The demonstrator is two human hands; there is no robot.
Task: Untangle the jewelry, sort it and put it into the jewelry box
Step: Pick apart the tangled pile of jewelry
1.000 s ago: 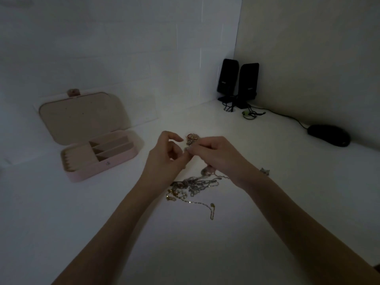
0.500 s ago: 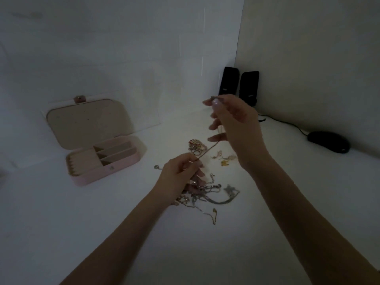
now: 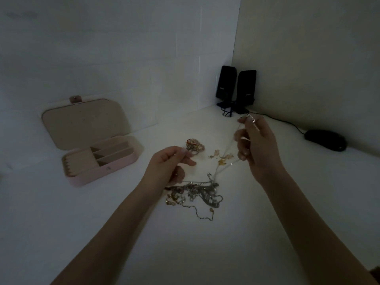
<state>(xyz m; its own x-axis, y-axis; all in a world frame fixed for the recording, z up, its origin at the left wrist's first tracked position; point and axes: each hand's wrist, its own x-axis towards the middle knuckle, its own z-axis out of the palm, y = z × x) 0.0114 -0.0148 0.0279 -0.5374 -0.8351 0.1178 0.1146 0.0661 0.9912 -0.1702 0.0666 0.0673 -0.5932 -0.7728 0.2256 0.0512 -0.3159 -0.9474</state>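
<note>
A tangled chain heap (image 3: 197, 193) lies right of the open pink jewelry box (image 3: 98, 153).

Your forearms are bare as far as the frame's lower edge, with no sleeve on either. Your left hand (image 3: 170, 163) and right hand (image 3: 257, 145) wear no gloves. In this dim light, any ring stays too unclear to tell.

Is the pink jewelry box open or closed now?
Open. The jewelry box has its lid raised toward the wall, and its inner compartments show, with no jewelry visible inside.
</note>
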